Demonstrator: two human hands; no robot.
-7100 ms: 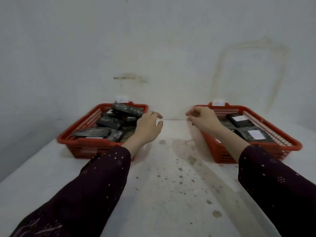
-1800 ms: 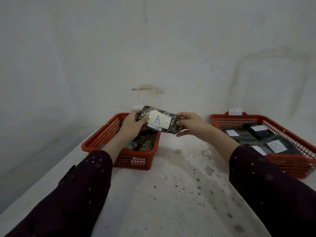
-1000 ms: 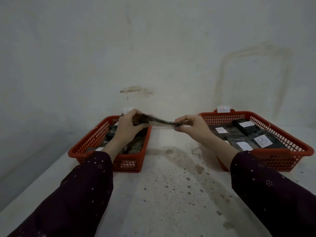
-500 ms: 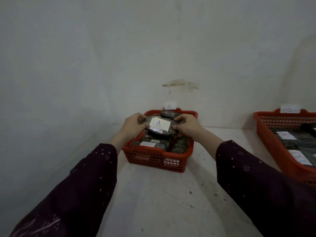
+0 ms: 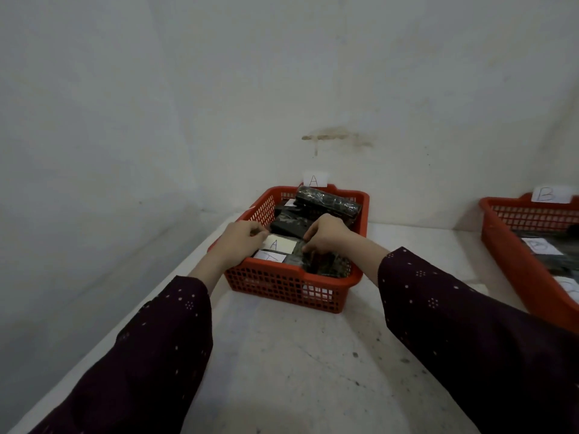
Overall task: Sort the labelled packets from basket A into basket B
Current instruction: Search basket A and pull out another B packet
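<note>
Basket A [image 5: 291, 285] is a red mesh basket with a paper tag "A" on its far rim, full of dark shiny packets. Inside its near end lies a dark packet with a white "A" label [image 5: 279, 244]. My left hand [image 5: 239, 242] grips that packet's left end and my right hand [image 5: 326, 238] grips its right end. Under it another white label [image 5: 269, 256] shows on a second packet. Basket B [image 5: 513, 242], red with a "B" tag, stands at the right edge and holds packets with "B" labels [image 5: 540, 245].
Both baskets stand on a stained white tabletop [image 5: 297, 355] against a white wall [image 5: 282, 89]. The table's left edge runs diagonally beside my left sleeve. A long dark packet [image 5: 327, 203] lies across basket A's far end.
The "A" packet, held up between both hands a moment ago, has come down into basket A's near end. My view has tilted down and swung left, so basket B sits at the right edge.
</note>
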